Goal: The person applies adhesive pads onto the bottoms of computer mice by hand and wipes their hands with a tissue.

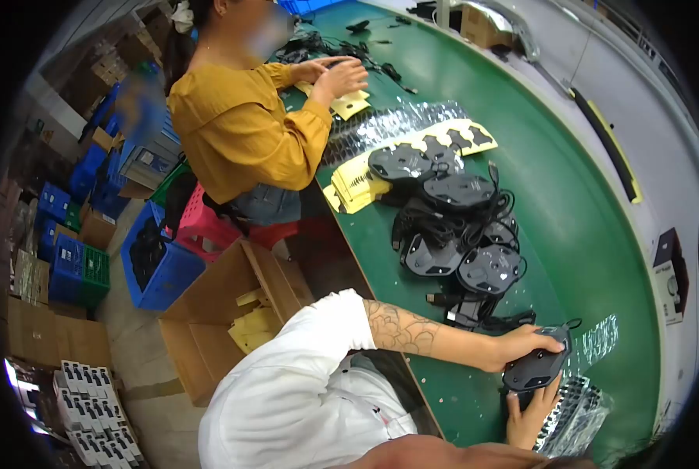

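My left hand (pixel 525 345), at the end of a tattooed forearm, grips the upper part of a black computer mouse (pixel 531 370) whose underside faces up. From below, the fingers of my right hand (pixel 531 416) hold the lower edge of the same mouse. Clear plastic packaging with black dotted patches (pixel 580 414) lies beside and partly under my right hand. Up the table from my hands is a pile of black mice (pixel 459 191) with tangled cables. Yellow sheets with black mouse-foot stickers (pixel 357 184) lie beside this pile.
A co-worker (pixel 244 125) in a mustard top handles something small over yellow sheets farther up the green table (pixel 584 289). Bubble-textured film (pixel 388 125) and black cables lie there. An open cardboard box (pixel 201 336) and a blue crate (pixel 170 273) stand on the floor.
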`<state>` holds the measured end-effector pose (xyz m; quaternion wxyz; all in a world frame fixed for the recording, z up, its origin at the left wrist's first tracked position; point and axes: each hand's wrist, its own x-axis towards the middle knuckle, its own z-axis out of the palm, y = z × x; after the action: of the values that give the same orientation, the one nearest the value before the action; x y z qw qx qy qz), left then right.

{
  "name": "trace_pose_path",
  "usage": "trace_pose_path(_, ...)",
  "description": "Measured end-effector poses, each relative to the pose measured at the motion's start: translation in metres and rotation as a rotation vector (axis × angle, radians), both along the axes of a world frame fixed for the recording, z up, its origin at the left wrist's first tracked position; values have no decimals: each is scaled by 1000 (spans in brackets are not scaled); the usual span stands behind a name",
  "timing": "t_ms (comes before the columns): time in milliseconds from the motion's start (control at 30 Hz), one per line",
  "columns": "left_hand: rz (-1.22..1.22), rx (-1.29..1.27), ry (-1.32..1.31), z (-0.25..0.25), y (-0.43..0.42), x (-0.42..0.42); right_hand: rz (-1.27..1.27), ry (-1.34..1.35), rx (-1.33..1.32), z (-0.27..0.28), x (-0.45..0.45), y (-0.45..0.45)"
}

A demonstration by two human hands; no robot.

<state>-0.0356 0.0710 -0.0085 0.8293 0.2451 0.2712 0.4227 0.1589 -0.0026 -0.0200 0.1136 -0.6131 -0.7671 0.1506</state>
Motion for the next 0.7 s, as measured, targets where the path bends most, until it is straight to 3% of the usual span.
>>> trace_pose_path(100,-106,-141,-50,-7,0,-1,23,-83,-14,-2,0,2)
trace_pose_path(233,-62,-179,-48,-10,-4,4,54,137,9,-8,6,1)
trace_pose_path(700,-5,-104,25,-11,-4,7,7,350,71,6,7,9)
